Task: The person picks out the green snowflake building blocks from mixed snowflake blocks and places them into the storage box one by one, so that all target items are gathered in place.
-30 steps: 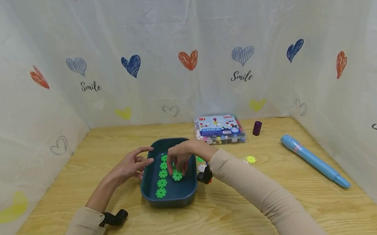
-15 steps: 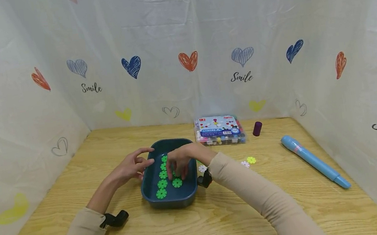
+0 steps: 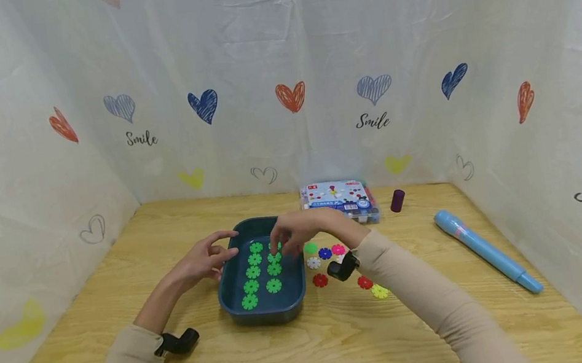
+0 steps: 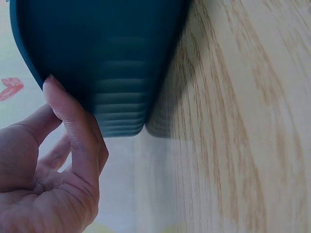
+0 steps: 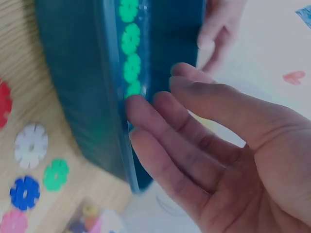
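Observation:
A dark teal plastic bin (image 3: 268, 316) stands on the table with green snowflake discs (image 3: 253, 272) lying in two lines along its floor. My left hand (image 3: 205, 257) rests its fingertips on the bin's left rim. In the left wrist view the bin's outer wall (image 4: 121, 63) fills the top, with one fingertip right at its edge. My right hand (image 3: 298, 231) is over the bin's far right part, fingers loosely bent and nothing between them. It partly covers the far discs of the right line. In the right wrist view the right hand's fingertips (image 5: 141, 138) overlap the rim.
Right of the bin lie loose discs: a white disc (image 3: 313, 262), a blue disc (image 3: 325, 253), a red disc (image 3: 320, 280), a yellow disc (image 3: 380, 291) and others. A clear bead box (image 3: 338, 196), a purple cylinder (image 3: 397, 200) and a blue marker-shaped stick (image 3: 487, 251) lie farther out.
My right hand has let go of the green discs and lifted back toward the bin's far right, uncovering the right line of discs. My left hand has stayed at the rim.

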The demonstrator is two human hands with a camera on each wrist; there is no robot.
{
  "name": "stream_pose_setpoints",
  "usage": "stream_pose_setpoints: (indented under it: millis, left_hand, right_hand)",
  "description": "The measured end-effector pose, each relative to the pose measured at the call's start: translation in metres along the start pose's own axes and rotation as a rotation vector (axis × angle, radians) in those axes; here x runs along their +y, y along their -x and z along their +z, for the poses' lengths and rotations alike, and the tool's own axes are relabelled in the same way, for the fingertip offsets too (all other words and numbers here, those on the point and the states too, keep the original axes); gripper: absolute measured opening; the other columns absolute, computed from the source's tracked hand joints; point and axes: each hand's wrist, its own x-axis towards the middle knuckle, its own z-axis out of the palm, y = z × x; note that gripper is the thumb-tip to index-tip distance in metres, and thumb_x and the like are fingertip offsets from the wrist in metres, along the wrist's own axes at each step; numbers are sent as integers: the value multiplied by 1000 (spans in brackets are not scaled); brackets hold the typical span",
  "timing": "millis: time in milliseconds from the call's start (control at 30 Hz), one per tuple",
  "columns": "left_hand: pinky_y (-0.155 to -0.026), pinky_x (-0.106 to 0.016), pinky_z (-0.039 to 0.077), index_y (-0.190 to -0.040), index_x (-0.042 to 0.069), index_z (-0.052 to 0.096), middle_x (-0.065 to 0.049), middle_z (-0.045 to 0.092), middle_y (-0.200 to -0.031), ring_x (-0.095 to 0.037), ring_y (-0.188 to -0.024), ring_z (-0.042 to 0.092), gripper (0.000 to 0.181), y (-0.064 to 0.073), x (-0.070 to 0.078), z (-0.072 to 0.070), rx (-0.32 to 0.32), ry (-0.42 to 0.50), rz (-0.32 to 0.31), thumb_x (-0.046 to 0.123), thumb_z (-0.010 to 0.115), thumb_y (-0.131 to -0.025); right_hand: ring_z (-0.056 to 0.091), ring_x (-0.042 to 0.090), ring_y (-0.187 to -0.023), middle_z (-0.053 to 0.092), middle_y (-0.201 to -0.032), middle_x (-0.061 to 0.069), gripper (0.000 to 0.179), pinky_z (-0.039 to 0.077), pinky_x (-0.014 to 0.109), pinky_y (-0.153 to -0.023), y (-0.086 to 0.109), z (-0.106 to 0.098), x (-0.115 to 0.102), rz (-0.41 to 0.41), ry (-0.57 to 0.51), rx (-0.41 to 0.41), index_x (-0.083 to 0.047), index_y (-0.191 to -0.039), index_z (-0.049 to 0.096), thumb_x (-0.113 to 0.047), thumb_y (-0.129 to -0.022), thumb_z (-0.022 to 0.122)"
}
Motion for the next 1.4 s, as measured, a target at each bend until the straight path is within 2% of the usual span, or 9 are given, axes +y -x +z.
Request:
stream_pose_setpoints:
  millis: [167, 267, 500, 700, 900, 1167, 1400]
  left_hand:
    - [-55, -25, 52, -149, 17, 37, -5, 52, -82, -16, -62, 50, 60, 1, -4, 3, 3, -5, 3, 33, 62, -97]
    - [-55, -25, 52, -149, 18, 37, -5, 52, -83, -16, -62, 51, 61, 0, -5, 4, 0, -12, 8, 35, 62, -97]
    - [-55, -24, 51, -149, 18, 38, -5, 51, -82, -16, -62, 50, 59, -1, -6, 4, 4, -7, 10, 33, 62, -97]
    - [-55, -25, 52, -149, 18, 37, -6, 52, -83, -15, -62, 50, 60, 0, -5, 4, -2, -7, 8, 33, 62, -97]
    - [-55, -25, 52, -149, 19, 37, -5, 51, -81, -16, -61, 50, 60, 0, -1, 2, 13, -3, 6, 33, 62, -97]
    - [-55, -25, 52, -149, 16, 37, -6, 55, -85, -14, -62, 51, 58, 0, 0, 1, 2, -9, 19, 31, 60, -98]
    - [-56, -26, 52, -149, 19, 37, -6, 55, -86, -15, -63, 51, 60, -1, -1, 2, 15, -10, 6, 33, 62, -97]
  right_hand:
    - [72, 20, -78, 74, -99, 14, 19, 60, 33, -73, 29, 0, 15, -27, 18, 135, -11, -114, 70, -10, -96, 62]
    - [71, 17, -77, 73, -95, 12, 20, 59, 32, -74, 47, 3, 27, -37, 23, 196, -8, -114, 69, -12, -95, 64]
    - [71, 25, -79, 72, -95, 15, 21, 55, 20, -69, 78, 18, 61, -21, 25, 268, -5, -113, 69, -14, -95, 64]
    - [67, 15, -84, 71, -97, 7, 21, 55, 21, -76, 95, 33, 82, 0, 56, 325, -4, -112, 70, -15, -96, 63]
    - [65, 12, -87, 70, -96, 4, 19, 55, 25, -80, 95, 42, 98, 1, 61, 394, -4, -111, 70, -13, -95, 63]
    - [67, 14, -81, 73, -91, 8, 20, 55, 23, -77, 76, 50, 107, -60, 84, 444, 1, -109, 70, -10, -93, 65]
    - [64, 10, -79, 72, -92, 5, 22, 53, 22, -74, 55, 48, 106, 39, 119, 440, -3, -111, 70, -16, -93, 67]
